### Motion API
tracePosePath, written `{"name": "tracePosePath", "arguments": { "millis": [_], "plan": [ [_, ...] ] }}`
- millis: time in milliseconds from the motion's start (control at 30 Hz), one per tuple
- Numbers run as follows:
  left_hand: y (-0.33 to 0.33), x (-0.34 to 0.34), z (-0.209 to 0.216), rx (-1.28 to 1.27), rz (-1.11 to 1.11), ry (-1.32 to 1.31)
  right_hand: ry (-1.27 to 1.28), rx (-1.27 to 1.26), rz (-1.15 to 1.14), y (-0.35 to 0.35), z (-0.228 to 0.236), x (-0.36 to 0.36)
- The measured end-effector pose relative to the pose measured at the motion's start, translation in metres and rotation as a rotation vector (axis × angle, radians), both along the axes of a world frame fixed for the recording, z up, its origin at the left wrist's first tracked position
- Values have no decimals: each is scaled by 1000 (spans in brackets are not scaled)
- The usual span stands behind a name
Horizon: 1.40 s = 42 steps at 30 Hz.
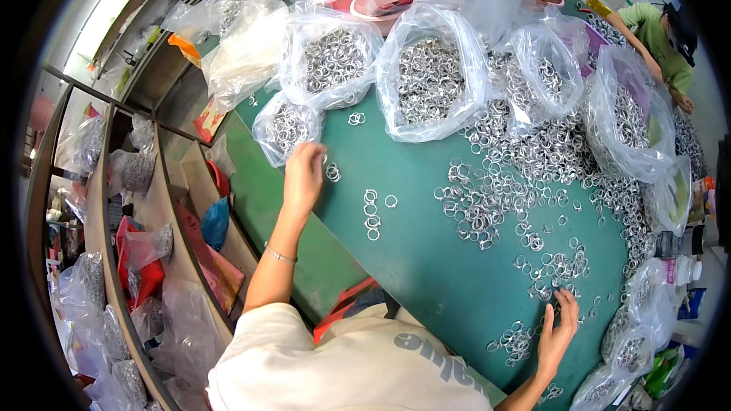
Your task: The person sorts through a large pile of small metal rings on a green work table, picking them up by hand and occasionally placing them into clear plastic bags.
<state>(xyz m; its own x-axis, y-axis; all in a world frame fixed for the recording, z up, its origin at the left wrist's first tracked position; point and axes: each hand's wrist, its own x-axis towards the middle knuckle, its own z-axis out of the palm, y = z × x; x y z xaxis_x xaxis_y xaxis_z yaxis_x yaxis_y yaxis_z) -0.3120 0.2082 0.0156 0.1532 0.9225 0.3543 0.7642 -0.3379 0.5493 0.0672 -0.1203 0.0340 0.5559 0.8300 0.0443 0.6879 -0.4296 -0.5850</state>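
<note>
Silver-coloured rings cover much of the green table (426,259). My left hand (303,179) is at the near edge of a small clear plastic bag of rings (289,128), its fingers drawn together; whatever they hold is hidden. Beside those fingertips lies a little cluster of rings (333,173). A short line of rings (371,215) and one single ring (391,202) lie to the right of it. My right hand (558,331) is low over the right part of the table, thumb and fingers apart, at the near side of a loose group of rings (560,268). Another group of rings (514,342) lies left of that hand.
Large open plastic bags full of rings, such as one bag (430,80), line the far side. A big ring heap (541,144) spreads at the right. Shelves (137,259) with bagged goods stand at left. Another person (659,42) in green works at the far right.
</note>
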Motion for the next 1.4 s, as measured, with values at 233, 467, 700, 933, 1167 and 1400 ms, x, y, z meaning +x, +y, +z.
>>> {"name": "tracePosePath", "arguments": {
  "millis": [233, 467, 700, 933, 1167, 1400],
  "plan": [
    [88, 41, -42, 129, -80, 286, -83, 64, -45, -8, -2, 11],
    [33, 79, -4, 279, -189, 216, -116, 82, -200, -27, 4, 38],
    [-84, 193, 21, -5, -512, -96, -264, 35, 6, 27, -4, 59],
    [-149, 276, 8, -126, -1134, 46, -222, 59, 136, 17, -14, 45],
    [-149, 306, -23, 103, -1196, 229, 123, 259, -95, -2, -17, 57],
    [-189, 312, 6, -1113, -1166, -368, 548, 387, -156, -7, -20, 35]
  ]
}}
